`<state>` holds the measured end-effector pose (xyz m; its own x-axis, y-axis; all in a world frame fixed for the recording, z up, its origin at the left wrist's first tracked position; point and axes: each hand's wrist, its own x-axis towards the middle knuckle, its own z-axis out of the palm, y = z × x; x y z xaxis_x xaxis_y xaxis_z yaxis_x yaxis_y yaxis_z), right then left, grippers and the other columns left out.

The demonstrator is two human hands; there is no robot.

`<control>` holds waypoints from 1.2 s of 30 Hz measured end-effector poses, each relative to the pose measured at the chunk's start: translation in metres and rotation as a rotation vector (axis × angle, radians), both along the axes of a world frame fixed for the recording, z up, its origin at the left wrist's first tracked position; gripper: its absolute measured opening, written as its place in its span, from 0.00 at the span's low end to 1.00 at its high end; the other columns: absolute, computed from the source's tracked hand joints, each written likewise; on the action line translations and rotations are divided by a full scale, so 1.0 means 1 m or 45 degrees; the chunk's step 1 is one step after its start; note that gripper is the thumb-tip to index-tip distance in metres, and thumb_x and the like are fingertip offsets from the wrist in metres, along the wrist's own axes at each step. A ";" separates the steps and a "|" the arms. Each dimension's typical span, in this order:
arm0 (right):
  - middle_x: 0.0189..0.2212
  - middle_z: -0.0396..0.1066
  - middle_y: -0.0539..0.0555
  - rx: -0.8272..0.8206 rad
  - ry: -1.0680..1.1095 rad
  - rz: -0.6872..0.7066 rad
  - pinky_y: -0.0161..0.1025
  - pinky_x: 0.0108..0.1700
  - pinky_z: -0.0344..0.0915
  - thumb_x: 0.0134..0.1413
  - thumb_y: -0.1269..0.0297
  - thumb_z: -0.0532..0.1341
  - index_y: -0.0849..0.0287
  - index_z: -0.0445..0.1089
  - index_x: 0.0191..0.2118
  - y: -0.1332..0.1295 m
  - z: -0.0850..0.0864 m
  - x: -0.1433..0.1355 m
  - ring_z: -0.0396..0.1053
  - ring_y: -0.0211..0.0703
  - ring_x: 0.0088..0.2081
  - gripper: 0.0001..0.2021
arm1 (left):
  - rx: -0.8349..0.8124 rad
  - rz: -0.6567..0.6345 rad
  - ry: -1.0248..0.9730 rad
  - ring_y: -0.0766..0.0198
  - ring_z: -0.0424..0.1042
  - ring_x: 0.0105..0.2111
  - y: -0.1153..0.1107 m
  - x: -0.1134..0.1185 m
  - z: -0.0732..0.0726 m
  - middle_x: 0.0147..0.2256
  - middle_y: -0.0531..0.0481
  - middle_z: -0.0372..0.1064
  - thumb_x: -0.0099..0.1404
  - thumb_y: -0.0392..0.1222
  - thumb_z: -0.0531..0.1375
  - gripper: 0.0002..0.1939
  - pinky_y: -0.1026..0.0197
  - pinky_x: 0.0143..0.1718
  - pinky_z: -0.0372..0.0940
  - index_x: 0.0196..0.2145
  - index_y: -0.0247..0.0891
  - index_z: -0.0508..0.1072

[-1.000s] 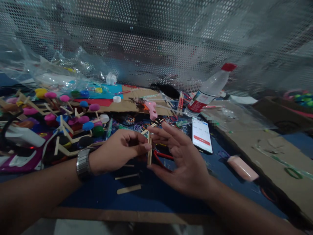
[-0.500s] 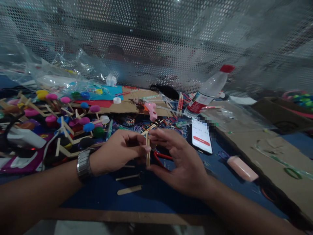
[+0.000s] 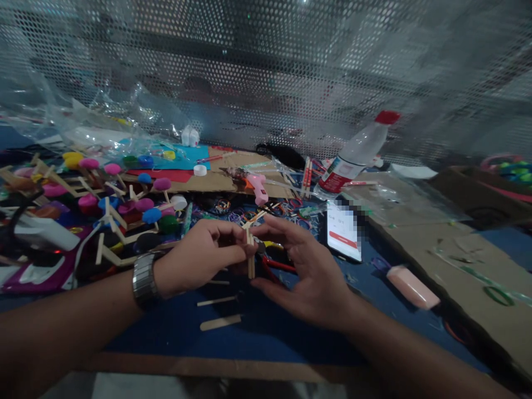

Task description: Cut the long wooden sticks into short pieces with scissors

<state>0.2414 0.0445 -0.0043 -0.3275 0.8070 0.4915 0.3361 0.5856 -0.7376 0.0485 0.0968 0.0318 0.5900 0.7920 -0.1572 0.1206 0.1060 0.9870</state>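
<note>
Between thumb and fingers, my left hand (image 3: pixel 203 250) pinches a small bundle of wooden craft sticks (image 3: pixel 251 265), held upright above the blue table. My right hand (image 3: pixel 310 271) curves around the other side, its thumb at the sticks' lower end and its fingertips near their upper end. Behind it, partly covered, lies a red-handled tool (image 3: pixel 282 266), seemingly pliers. Below the hands, a flat craft stick (image 3: pixel 220 322) and a thinner stick (image 3: pixel 216 301) rest on the table.
Wooden assemblies with coloured bottle caps (image 3: pixel 149 215) crowd the left. A pink glue gun (image 3: pixel 258 189) lies behind the hands among rubber bands. To the right are a phone (image 3: pixel 343 235), a leaning bottle (image 3: pixel 349 158), a peach-coloured block (image 3: pixel 412 287) and cardboard (image 3: pixel 469 260).
My right hand's fingers have lifted and parted slightly, uncovering more of the red-handled tool. The sticks stay in my left hand, tilted a little.
</note>
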 end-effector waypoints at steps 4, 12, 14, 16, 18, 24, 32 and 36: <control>0.56 0.68 0.55 0.007 0.017 -0.005 0.55 0.61 0.65 0.52 0.73 0.68 0.42 0.51 0.67 0.000 0.000 0.000 0.69 0.51 0.56 0.41 | -0.009 0.005 -0.013 0.72 0.62 0.23 0.000 0.000 0.000 0.20 0.58 0.64 0.53 0.39 0.68 0.12 0.70 0.26 0.59 0.22 0.34 0.68; 0.56 0.68 0.55 0.043 0.009 -0.023 0.56 0.60 0.65 0.51 0.75 0.67 0.43 0.51 0.67 0.000 -0.001 0.001 0.68 0.52 0.56 0.41 | 0.022 -0.024 -0.083 0.71 0.65 0.26 0.002 0.000 -0.005 0.23 0.58 0.66 0.53 0.37 0.69 0.10 0.69 0.30 0.62 0.24 0.34 0.70; 0.56 0.68 0.56 0.043 0.003 -0.038 0.56 0.60 0.65 0.51 0.75 0.67 0.43 0.51 0.67 0.000 -0.002 0.001 0.68 0.52 0.57 0.41 | 0.017 -0.036 -0.099 0.71 0.66 0.25 0.002 0.000 -0.005 0.22 0.58 0.66 0.53 0.36 0.69 0.10 0.69 0.29 0.62 0.24 0.34 0.70; 0.56 0.68 0.56 0.051 -0.005 -0.057 0.55 0.60 0.66 0.51 0.74 0.67 0.44 0.51 0.67 0.000 -0.001 0.001 0.69 0.52 0.56 0.41 | -0.004 -0.026 -0.106 0.71 0.66 0.25 0.001 0.001 -0.004 0.22 0.58 0.66 0.52 0.36 0.70 0.10 0.69 0.29 0.63 0.24 0.34 0.71; 0.56 0.69 0.55 0.071 -0.038 -0.087 0.54 0.59 0.66 0.51 0.73 0.68 0.44 0.51 0.67 0.000 0.000 0.001 0.70 0.51 0.56 0.41 | -0.042 -0.002 -0.102 0.71 0.66 0.25 0.001 0.001 -0.003 0.22 0.58 0.67 0.50 0.36 0.71 0.11 0.70 0.29 0.63 0.24 0.34 0.71; 0.55 0.71 0.55 0.100 -0.092 -0.122 0.52 0.57 0.67 0.52 0.72 0.67 0.44 0.51 0.67 0.000 0.002 0.000 0.72 0.50 0.54 0.40 | -0.100 0.073 -0.094 0.72 0.65 0.26 0.001 0.003 -0.002 0.23 0.57 0.68 0.47 0.37 0.73 0.13 0.71 0.29 0.64 0.24 0.33 0.72; 0.54 0.71 0.56 0.089 -0.058 -0.118 0.53 0.58 0.67 0.52 0.72 0.67 0.46 0.53 0.66 0.000 -0.001 0.000 0.71 0.51 0.54 0.39 | -0.113 0.085 -0.080 0.72 0.64 0.26 0.000 0.004 0.000 0.22 0.57 0.68 0.45 0.37 0.74 0.13 0.70 0.29 0.63 0.23 0.33 0.73; 0.55 0.70 0.57 0.113 -0.086 -0.117 0.54 0.57 0.68 0.52 0.72 0.67 0.46 0.52 0.66 0.001 -0.001 0.000 0.71 0.51 0.54 0.39 | -0.141 0.088 -0.069 0.71 0.65 0.26 0.000 0.004 0.001 0.22 0.56 0.68 0.45 0.39 0.74 0.14 0.69 0.30 0.64 0.23 0.33 0.72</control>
